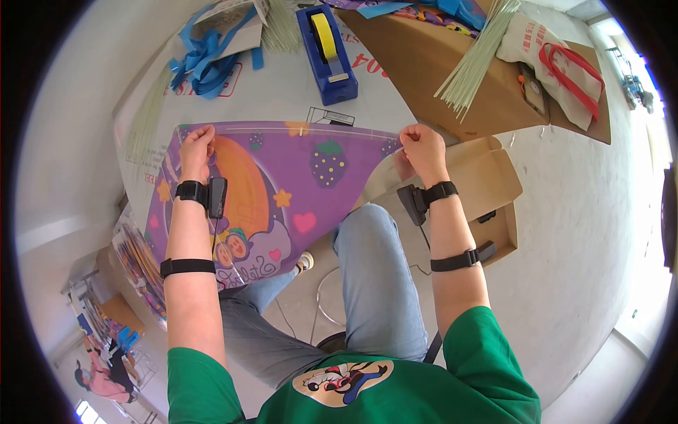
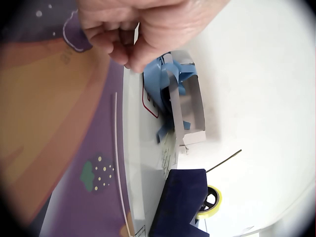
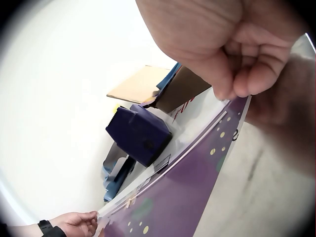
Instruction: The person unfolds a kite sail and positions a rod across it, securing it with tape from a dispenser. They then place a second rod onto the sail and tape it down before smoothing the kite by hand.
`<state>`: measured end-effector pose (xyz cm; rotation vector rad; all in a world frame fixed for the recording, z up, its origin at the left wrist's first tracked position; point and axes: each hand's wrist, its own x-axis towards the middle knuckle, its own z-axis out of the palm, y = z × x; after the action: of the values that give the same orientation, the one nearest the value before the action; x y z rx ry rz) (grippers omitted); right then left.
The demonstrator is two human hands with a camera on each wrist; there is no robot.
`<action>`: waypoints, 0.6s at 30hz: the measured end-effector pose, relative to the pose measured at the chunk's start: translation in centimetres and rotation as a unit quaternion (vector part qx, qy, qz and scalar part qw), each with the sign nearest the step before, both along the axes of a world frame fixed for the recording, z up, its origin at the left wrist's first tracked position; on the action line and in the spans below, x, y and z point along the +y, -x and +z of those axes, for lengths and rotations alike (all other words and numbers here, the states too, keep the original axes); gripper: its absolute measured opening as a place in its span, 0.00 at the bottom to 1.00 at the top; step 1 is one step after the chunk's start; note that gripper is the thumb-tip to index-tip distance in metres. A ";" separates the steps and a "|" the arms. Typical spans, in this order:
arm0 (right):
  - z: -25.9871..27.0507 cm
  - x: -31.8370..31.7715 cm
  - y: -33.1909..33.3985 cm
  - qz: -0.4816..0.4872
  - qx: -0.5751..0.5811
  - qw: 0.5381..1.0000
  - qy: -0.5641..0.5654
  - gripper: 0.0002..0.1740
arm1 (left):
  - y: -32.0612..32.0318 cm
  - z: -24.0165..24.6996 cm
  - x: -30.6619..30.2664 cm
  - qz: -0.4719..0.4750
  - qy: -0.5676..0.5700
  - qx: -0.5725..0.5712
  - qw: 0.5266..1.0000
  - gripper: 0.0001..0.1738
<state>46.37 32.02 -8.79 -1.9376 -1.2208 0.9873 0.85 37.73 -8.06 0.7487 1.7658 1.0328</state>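
A purple sheet, printed with stars, hearts and strawberries, stretches between the two hands above the knees. At its upper left corner, my left hand pinches the edge between thumb and curled fingers. The upper right corner is pinched by my right hand, as the right wrist view also shows. Along the top edge, between the hands, runs a thin white rod. The sheet's lower part hangs over one leg. A blue tape dispenser with a yellow roll stands just beyond the top edge.
Blue ribbon spills from a white box at the back left. On the right, a large cardboard box carries a bundle of pale sticks and a cloth bag. An opened small carton sits beside my right forearm.
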 end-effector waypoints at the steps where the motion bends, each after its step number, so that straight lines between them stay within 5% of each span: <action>1: -0.1 0.0 0.0 0.000 0.000 1.000 0.001 0.06 | 0.0 0.0 0.0 0.000 0.001 0.000 1.000 0.10; 6: -0.2 0.0 0.0 -0.012 -0.015 1.000 -0.011 0.18 | -0.3 -0.4 0.1 0.018 -0.018 0.013 1.000 0.09; 18: 0.7 -0.3 0.6 -0.005 -0.063 0.998 -0.014 0.18 | 0.0 -1.0 0.5 -0.002 -0.004 0.032 0.999 0.10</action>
<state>45.79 31.75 -8.13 -2.0087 -1.2856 0.8494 0.83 38.22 -9.04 0.7978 1.8161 1.0240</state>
